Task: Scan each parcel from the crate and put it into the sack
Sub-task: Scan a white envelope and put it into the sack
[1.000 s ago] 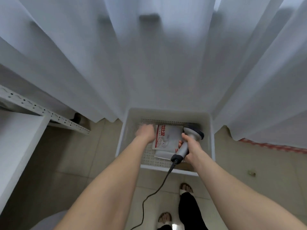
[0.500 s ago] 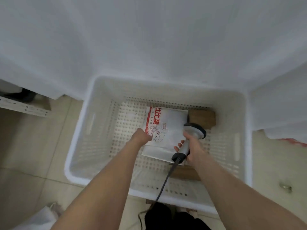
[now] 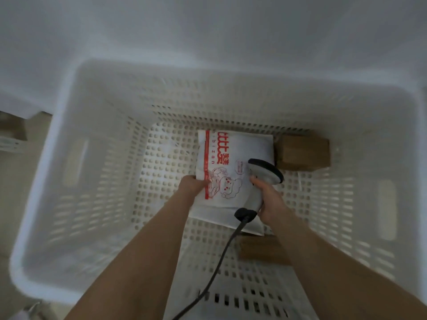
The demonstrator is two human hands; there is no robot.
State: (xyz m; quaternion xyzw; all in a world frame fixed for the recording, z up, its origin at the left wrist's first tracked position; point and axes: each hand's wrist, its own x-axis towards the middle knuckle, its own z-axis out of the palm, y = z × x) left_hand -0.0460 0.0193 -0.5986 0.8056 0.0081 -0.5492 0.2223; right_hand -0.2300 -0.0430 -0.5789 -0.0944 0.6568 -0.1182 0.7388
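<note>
A white perforated crate [image 3: 69,172] fills the view. In its middle lies a white mailer parcel [image 3: 233,155] with red print and a cartoon drawing. My left hand [image 3: 191,187] grips the parcel's near left edge. My right hand [image 3: 269,199] holds a grey barcode scanner [image 3: 263,175] just above the parcel, its head pointing away from me and its dark cable trailing toward me. A second white mailer [image 3: 217,214] lies under the printed one. The sack itself is not clearly in view.
Two brown cardboard boxes rest in the crate: one [image 3: 302,153] at the far right beside the mailer, another [image 3: 261,250] near my right forearm. White curtain fabric [image 3: 208,31] hangs behind the crate. A shelf edge [image 3: 11,142] shows at the left.
The view has dropped closer over the crate. My left hand moved from the crate's far left onto the printed mailer's edge. The scanner stays in my right hand above the mailer.
</note>
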